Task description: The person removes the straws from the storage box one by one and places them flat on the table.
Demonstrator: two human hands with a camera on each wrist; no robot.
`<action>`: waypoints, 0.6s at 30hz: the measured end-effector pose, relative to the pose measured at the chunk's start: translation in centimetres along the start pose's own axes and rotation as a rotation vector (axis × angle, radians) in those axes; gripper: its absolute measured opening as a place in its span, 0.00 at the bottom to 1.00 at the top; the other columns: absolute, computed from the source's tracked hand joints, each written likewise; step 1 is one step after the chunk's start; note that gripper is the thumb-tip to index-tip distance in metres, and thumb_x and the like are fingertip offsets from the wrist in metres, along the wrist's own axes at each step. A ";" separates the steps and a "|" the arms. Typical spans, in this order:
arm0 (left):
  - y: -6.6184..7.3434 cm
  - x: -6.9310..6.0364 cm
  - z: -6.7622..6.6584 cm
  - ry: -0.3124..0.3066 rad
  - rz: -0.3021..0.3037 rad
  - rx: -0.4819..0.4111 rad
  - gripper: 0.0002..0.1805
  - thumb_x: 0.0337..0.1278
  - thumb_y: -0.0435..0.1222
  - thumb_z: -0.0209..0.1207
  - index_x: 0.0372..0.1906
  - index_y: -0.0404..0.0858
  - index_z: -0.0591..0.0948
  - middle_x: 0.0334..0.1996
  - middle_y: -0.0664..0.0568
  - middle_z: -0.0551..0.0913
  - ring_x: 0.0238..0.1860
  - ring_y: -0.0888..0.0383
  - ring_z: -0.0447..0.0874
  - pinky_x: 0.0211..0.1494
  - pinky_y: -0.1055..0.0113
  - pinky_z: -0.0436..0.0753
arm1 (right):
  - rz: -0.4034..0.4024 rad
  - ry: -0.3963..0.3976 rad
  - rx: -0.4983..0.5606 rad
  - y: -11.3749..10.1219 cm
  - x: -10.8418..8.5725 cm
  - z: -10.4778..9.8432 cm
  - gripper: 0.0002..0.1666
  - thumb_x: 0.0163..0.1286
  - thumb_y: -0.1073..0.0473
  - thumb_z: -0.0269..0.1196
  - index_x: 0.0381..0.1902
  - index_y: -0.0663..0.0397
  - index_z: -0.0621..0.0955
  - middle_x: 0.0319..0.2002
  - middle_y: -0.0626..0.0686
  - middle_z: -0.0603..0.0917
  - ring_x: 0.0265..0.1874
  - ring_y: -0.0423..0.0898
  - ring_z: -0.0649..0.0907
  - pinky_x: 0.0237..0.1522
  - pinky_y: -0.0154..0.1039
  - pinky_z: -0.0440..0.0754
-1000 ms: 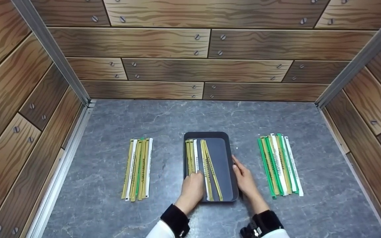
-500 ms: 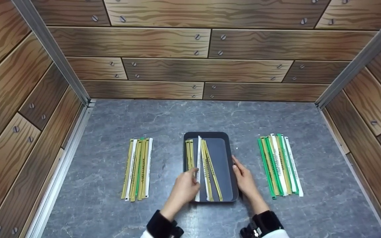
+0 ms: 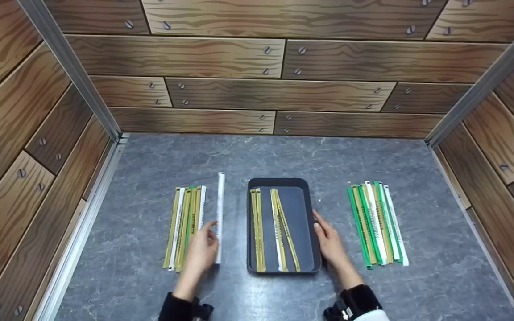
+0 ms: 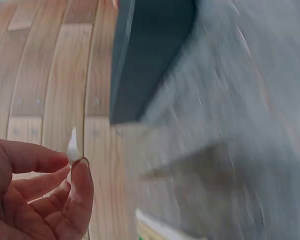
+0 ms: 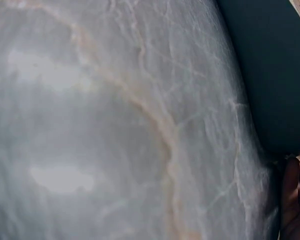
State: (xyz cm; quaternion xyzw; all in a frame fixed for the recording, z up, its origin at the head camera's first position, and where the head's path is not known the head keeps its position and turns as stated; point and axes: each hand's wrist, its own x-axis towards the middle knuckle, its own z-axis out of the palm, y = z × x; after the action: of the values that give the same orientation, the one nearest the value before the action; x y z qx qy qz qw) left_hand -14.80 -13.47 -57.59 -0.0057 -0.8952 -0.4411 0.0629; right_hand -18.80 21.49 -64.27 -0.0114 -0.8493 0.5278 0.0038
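Observation:
My left hand (image 3: 202, 249) pinches a white wrapped straw (image 3: 220, 214) between thumb and fingers. The straw stands out lengthwise between the left bundle and the tray. In the left wrist view, its white end (image 4: 74, 150) shows at my fingertips. To the left lies a bundle of gold, white and green wrapped straws (image 3: 180, 223), partly behind that hand. A dark grey tray (image 3: 307, 249) holds two gold straws (image 3: 257, 232) at its left and a small fanned group (image 3: 279, 227) near its middle. My right hand (image 3: 332, 245) rests against the tray's right side, fingers partly hidden.
A second bundle of green, gold and white straws (image 3: 377, 223) lies right of the tray on the grey marbled tabletop (image 3: 257, 156). Wood-patterned walls (image 3: 221, 93) and metal corner posts (image 3: 74, 71) enclose the back and sides.
My left hand has picked the white straw up from between the gold ones in the tray and carried it left, out over the table. My right hand stays at the tray's side.

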 end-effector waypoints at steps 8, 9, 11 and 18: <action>-3.8 0.1 -3.1 0.084 -0.153 0.126 0.23 0.56 0.22 0.52 0.59 0.31 0.77 0.20 0.51 0.75 0.21 0.53 0.72 0.24 0.55 0.74 | 0.002 0.003 -0.032 0.0 0.0 0.1 0.27 0.78 0.60 0.51 0.72 0.54 0.67 0.67 0.66 0.69 0.67 0.63 0.67 0.68 0.58 0.62; -4.3 0.1 -3.6 0.073 -0.189 0.134 0.24 0.57 0.23 0.51 0.60 0.31 0.76 0.20 0.50 0.75 0.20 0.52 0.72 0.23 0.55 0.74 | 0.002 0.004 -0.032 0.0 0.0 0.1 0.27 0.78 0.60 0.51 0.72 0.54 0.67 0.67 0.66 0.69 0.67 0.63 0.67 0.68 0.58 0.62; -5.0 0.1 -4.4 0.058 -0.249 0.160 0.25 0.59 0.23 0.49 0.63 0.32 0.75 0.24 0.44 0.79 0.23 0.47 0.76 0.23 0.53 0.75 | -0.002 0.002 -0.026 0.0 0.0 0.0 0.27 0.78 0.60 0.51 0.72 0.54 0.67 0.67 0.66 0.69 0.67 0.63 0.67 0.68 0.58 0.62; -7.2 0.1 -6.5 0.041 -0.387 0.205 0.29 0.59 0.23 0.45 0.68 0.33 0.70 0.53 0.28 0.78 0.45 0.30 0.79 0.38 0.41 0.79 | -0.010 0.011 0.006 0.0 0.0 0.0 0.27 0.78 0.61 0.51 0.72 0.55 0.67 0.67 0.65 0.69 0.67 0.62 0.67 0.68 0.56 0.62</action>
State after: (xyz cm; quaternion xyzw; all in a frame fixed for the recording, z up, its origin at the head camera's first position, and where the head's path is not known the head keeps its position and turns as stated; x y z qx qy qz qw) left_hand -14.70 -22.99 -59.30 0.1816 -0.9184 -0.3516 -0.0045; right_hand -18.77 21.45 -64.25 -0.0101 -0.8477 0.5302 0.0110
